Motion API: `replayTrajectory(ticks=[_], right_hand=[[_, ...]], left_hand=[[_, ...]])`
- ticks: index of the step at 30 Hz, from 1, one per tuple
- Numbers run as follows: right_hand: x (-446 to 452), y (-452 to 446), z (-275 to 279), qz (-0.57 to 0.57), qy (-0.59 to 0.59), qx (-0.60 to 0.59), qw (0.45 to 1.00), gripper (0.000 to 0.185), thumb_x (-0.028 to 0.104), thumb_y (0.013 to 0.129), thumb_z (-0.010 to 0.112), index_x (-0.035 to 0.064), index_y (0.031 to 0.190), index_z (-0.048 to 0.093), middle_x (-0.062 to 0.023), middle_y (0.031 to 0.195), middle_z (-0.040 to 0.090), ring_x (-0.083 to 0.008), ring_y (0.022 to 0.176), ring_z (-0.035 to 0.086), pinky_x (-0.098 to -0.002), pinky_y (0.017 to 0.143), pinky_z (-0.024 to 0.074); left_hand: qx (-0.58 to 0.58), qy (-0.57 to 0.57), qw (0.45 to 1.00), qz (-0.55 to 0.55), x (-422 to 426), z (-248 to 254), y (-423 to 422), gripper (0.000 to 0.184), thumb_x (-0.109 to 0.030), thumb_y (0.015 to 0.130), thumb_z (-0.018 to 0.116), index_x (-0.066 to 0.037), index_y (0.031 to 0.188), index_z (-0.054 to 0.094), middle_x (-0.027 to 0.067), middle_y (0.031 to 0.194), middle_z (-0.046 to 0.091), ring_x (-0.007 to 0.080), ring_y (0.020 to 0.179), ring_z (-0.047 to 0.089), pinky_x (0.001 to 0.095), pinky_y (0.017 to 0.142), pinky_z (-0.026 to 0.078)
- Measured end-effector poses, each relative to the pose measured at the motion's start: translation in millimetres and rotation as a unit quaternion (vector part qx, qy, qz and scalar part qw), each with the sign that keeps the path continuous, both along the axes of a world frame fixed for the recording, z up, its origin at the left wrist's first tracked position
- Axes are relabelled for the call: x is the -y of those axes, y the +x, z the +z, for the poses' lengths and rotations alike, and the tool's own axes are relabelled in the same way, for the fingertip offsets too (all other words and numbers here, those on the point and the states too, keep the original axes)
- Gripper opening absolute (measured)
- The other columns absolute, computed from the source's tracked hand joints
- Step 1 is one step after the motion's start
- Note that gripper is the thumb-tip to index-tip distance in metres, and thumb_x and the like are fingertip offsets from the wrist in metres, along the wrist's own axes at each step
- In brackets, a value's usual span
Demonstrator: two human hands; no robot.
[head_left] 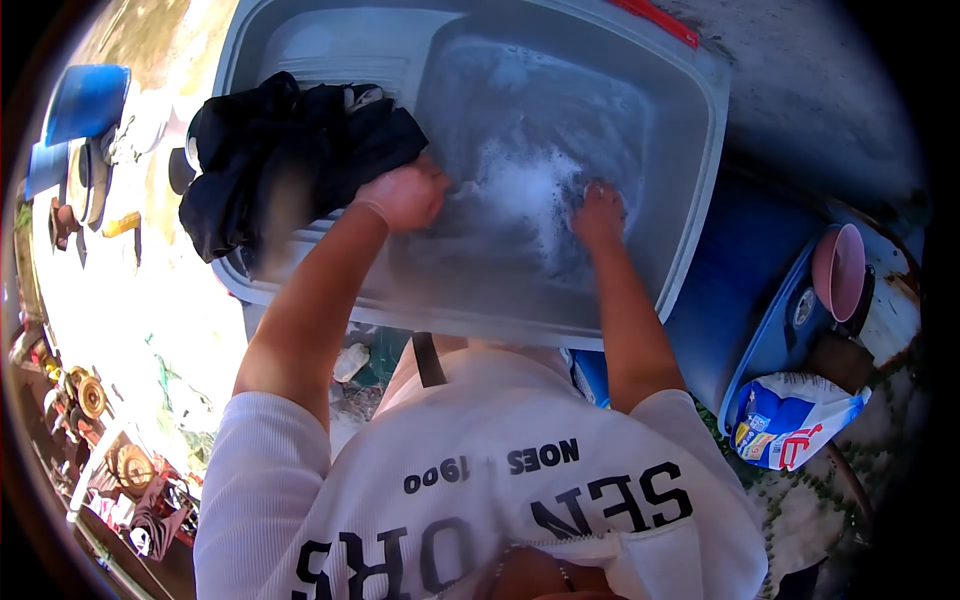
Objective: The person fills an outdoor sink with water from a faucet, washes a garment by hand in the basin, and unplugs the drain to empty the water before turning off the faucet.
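Note:
A grey laundry sink (pixel 700 150) lies in front of me, with a ribbed washboard (pixel 375 60) on its left side. Over the washboard is a bunched heap of dark clothing (pixel 300 150). My left hand (pixel 405 195) is beside the heap's right edge, slightly blurred, its fingers curled; what they hold, if anything, is hidden. My right hand (pixel 600 212) is low in the basin at the right end of a patch of white suds (pixel 530 185). Its fingers are curled too, and I cannot make out anything inside them. Cloudy water covers the basin floor.
To the right stands a blue barrel (pixel 745 330), with a pink bowl (pixel 840 270) and a white-and-blue detergent bag (pixel 795 420) by it. A red object (pixel 655 18) rests on the sink's far rim. Blue containers (pixel 88 100) and assorted clutter lie on the left.

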State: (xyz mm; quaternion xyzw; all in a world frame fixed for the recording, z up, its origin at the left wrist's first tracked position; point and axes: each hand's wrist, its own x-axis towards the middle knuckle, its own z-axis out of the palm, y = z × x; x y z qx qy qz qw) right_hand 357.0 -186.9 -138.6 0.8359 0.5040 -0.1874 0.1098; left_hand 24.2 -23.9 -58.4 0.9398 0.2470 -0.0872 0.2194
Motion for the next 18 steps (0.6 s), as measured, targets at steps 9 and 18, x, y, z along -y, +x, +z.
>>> replayTrajectory(ticks=[9,18], right_hand=[[24,-6,-43,0.090,-0.106,0.038,0.990,0.090,0.028,0.083,0.074,-0.0094,0.152,0.030,-0.0218,0.163,0.025,-0.0481,0.148,0.024,-0.0610,0.122,0.0194],[28,-5,-22,0.055,-0.047,-0.002,0.997,0.082,0.028,0.082,0.076,0.0001,0.150,0.040,-0.0212,0.159,0.031,-0.0453,0.145,0.029,-0.0558,0.117,0.0308]], left_hand=[[-0.006,-0.002,1.000,0.017,2,-11,-2,0.017,-0.017,0.086,0.061,-0.007,0.099,0.064,0.0156,0.099,0.064,0.0333,0.101,0.063,0.0441,0.089,0.052],[-0.022,0.011,0.999,0.031,2,-10,2,0.013,-0.019,0.087,0.061,-0.009,0.095,0.066,0.0136,0.097,0.066,0.0323,0.100,0.063,0.0431,0.089,0.052]])
